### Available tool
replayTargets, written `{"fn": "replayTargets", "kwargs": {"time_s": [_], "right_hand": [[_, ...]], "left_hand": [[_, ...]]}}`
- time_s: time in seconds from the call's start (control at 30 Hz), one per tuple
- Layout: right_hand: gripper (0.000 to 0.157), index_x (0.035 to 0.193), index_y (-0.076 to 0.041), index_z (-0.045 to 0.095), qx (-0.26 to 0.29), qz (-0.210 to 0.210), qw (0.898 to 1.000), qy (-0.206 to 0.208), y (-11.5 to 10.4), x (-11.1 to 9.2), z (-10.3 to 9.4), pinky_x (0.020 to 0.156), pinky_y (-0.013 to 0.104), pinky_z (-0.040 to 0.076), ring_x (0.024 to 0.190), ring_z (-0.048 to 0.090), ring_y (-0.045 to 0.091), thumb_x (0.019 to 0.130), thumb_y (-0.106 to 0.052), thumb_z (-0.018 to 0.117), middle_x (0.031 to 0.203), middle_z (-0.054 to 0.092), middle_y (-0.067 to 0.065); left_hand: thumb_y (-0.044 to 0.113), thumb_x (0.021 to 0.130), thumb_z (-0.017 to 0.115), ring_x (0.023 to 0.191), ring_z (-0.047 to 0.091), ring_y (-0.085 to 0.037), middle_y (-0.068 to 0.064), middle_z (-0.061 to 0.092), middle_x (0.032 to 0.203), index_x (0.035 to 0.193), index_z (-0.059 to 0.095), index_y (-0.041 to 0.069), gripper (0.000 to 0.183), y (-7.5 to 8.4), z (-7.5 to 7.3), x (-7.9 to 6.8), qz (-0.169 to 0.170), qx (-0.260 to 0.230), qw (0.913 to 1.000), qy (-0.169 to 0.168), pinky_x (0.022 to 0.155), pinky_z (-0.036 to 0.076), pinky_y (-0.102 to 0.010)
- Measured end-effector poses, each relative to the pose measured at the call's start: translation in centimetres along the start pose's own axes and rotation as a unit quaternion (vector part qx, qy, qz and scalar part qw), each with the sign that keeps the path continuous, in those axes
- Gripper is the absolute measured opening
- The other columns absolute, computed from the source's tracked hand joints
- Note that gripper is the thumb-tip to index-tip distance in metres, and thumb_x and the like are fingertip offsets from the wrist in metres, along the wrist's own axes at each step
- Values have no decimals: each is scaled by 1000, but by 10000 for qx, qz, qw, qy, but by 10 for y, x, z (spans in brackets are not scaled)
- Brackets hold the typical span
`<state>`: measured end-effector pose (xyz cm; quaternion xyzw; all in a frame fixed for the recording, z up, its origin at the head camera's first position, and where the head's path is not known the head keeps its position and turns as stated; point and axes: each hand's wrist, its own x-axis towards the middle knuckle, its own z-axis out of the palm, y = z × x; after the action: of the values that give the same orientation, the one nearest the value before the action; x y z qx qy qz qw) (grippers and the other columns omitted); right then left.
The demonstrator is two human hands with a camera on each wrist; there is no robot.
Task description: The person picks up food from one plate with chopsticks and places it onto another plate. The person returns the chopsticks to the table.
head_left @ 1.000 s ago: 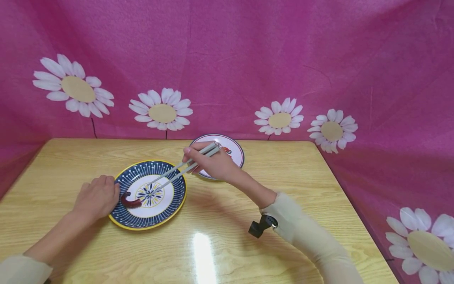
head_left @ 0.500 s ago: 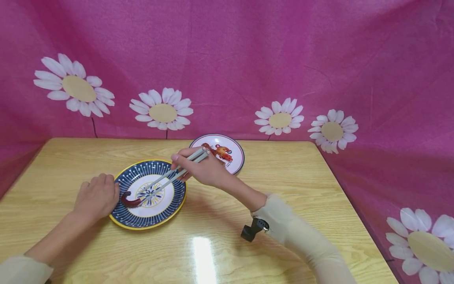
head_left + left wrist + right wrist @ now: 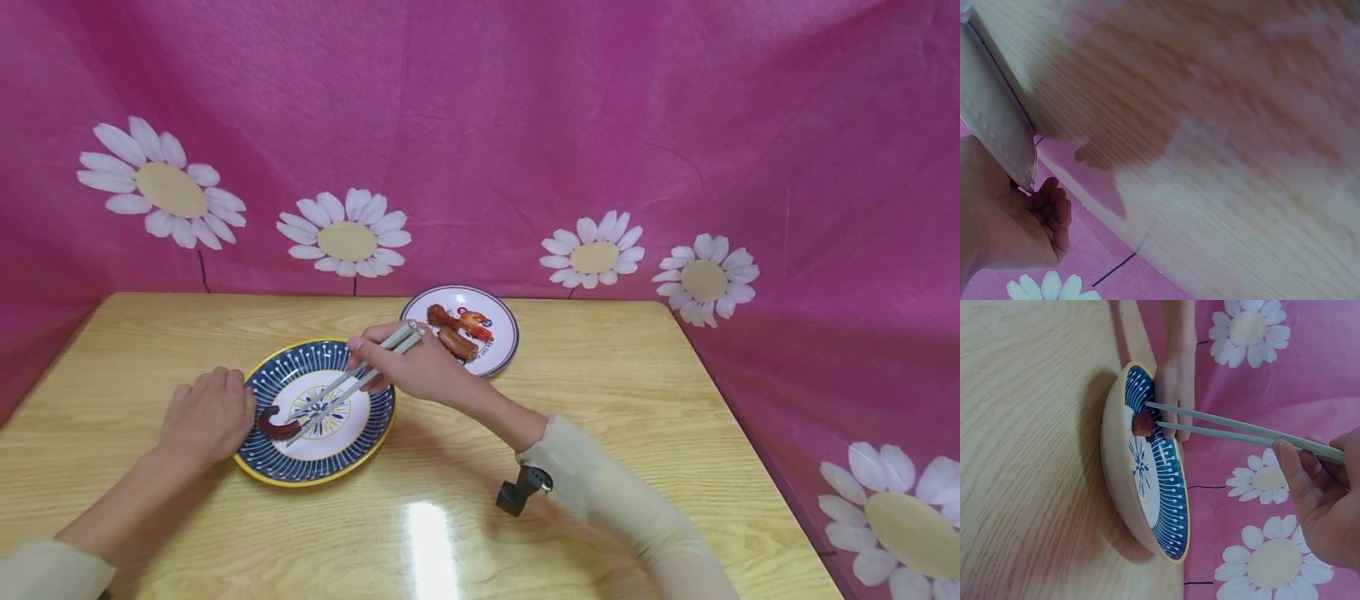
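My right hand holds a pair of pale chopsticks, seen also in the right wrist view as long green-grey sticks. Their tips are spread at the right end of a dark red, curled piece of food, like an octopus tentacle. Whether they touch it I cannot tell. The piece lies on the left side of a deep blue-and-white plate with a yellow rim. My left hand grips that plate's left edge; the left wrist view shows its curled fingers at the rim.
Behind my right hand stands a smaller white plate with a sausage and another reddish-brown piece on it. The wooden table ends at a pink cloth with printed daisies.
My right hand has moved left and toward me, bringing the chopstick tips from the plate's centre to the curled piece. The smaller plate's food has come into view. My left hand has stayed put.
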<state>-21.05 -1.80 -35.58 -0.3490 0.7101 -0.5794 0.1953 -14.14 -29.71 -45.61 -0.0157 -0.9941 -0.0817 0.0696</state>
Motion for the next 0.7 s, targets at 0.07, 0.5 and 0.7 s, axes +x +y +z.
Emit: {"fn": "replayTargets", "kwargs": {"time_s": [0.07, 0.5, 0.7], "right_hand": [[26, 89, 5, 69, -1, 5, 10000, 24, 2, 0, 1, 63, 38, 59, 70, 70, 14, 102, -13, 56, 86, 70, 20], [26, 87, -1, 71, -324, 170, 9993, 82, 3, 6, 7, 62, 37, 58, 65, 70, 15, 102, -19, 59, 80, 71, 6], [29, 86, 0, 69, -647, 270, 9975, 22, 1, 7, 11, 60, 31, 58, 64, 69, 14, 101, -22, 59, 77, 70, 3]], "left_hand": [[16, 101, 42, 83, 53, -42, -22, 49, 84, 90, 48, -10, 29, 0, 0, 0, -16, -15, 10000, -24, 65, 38, -51], [15, 101, 41, 84, 52, -42, -22, 49, 85, 92, 48, -12, 29, 2, -4, -1, -59, -15, 9995, -310, 66, 38, -50], [15, 101, 41, 83, 53, -41, -21, 49, 84, 92, 49, -12, 30, 2, -4, -1, -61, -20, 9997, -240, 66, 38, -50]]}}
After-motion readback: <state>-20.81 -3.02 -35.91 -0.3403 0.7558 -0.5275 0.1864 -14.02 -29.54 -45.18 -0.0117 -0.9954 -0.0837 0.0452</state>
